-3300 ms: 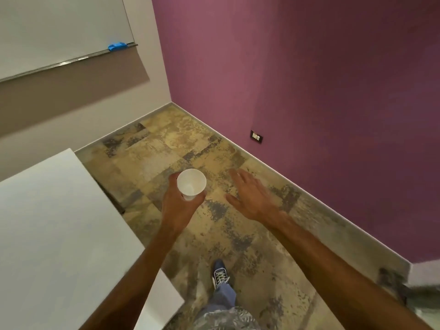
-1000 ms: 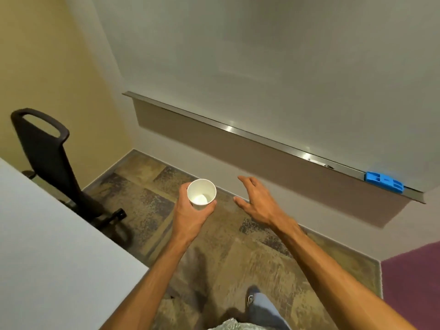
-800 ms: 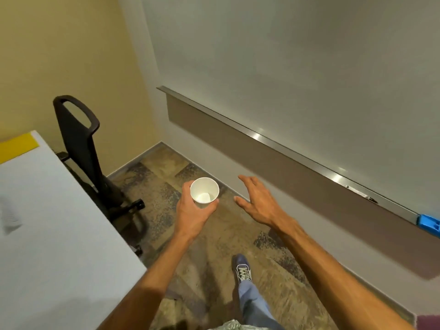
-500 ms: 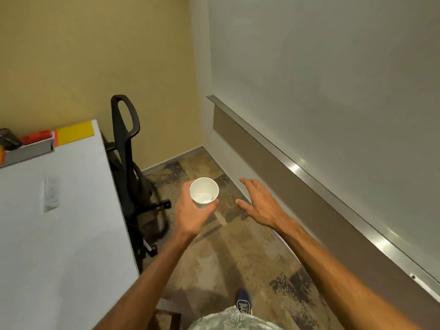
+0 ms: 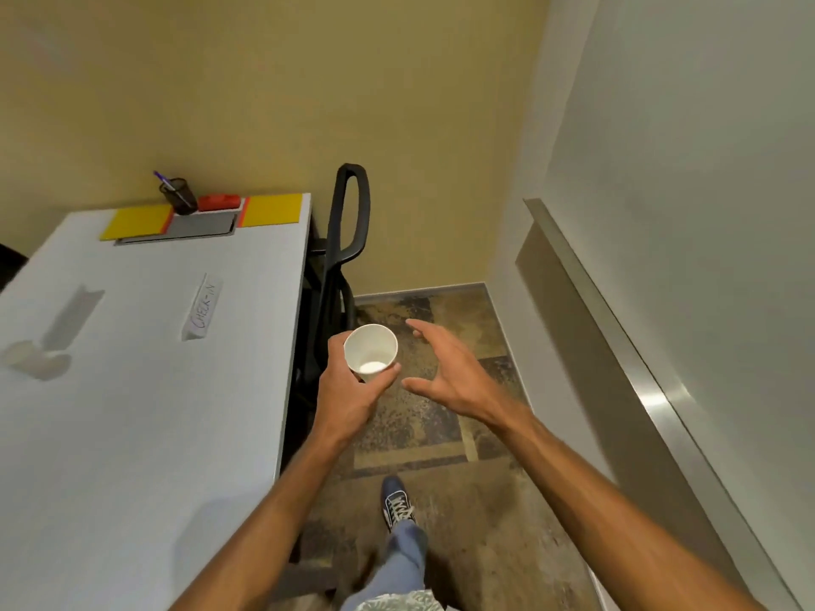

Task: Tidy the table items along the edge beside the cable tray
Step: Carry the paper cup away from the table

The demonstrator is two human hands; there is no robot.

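Head view: your left hand (image 5: 348,399) grips a white paper cup (image 5: 370,352) from below, with fingers and thumb curled round its lower wall. The cup's mouth tips toward you, so its pale bottom shows. Your right hand (image 5: 450,377) hangs just beside the cup on its right and does not touch it. Its palm is turned toward the cup, and its fingers are spread, loosely bent and hold nothing. Both hands are above the patterned floor (image 5: 414,429), and a blue shoe (image 5: 398,504) shows below them.

The counter (image 5: 132,412) runs along the left of your left hand. Well ahead of the hands and to the left, at the counter's far end by the yellow wall (image 5: 264,103), sits the grey cable tray (image 5: 194,227). One yellow pad (image 5: 136,221) lies at its left end and another (image 5: 272,210) at its right. Behind the tray stands a dark pen holder (image 5: 178,197) with a purple pen (image 5: 161,178) in it, and a red box (image 5: 219,202) is just beside it.

Nearer, to the left of your left hand, a folded card (image 5: 203,308) reading "CHECK-IN" rests on the counter. A second card (image 5: 72,317) is farther left, with a blurred white shape (image 5: 33,361) beside it that you cannot make out.

A black chair (image 5: 346,240) stands ahead of your left hand, close against the counter's edge. A metal ledge (image 5: 626,346) runs along the wall to the right of your right hand.
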